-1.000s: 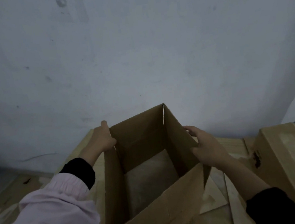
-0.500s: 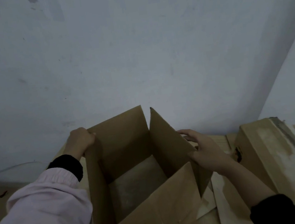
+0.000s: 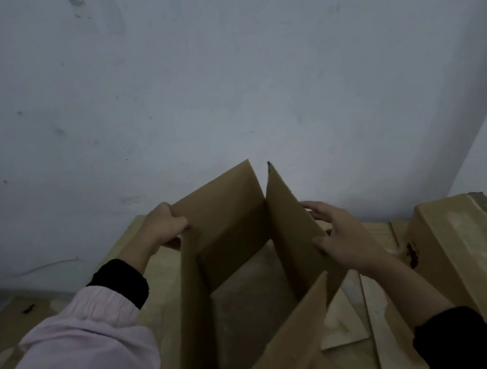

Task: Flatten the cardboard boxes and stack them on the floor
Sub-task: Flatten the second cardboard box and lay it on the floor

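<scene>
While upright, open box (image 3: 235, 231) stands between left hand (image 3: 164, 227); right hand (image 3: 343, 236).

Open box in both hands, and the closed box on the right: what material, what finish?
Open brown box: looks like plain matte cardboard, with thin bare panel edges. Closed tan box: likely cardboard too, its surface scuffed with pale patches and a grey strip, perhaps tape, along one edge.

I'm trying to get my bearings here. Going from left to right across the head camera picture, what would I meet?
Pink sleeve → left hand gripping the open cardboard box's far-left corner → right hand flat against the box's right wall → closed cardboard box lying at the right edge.
</scene>
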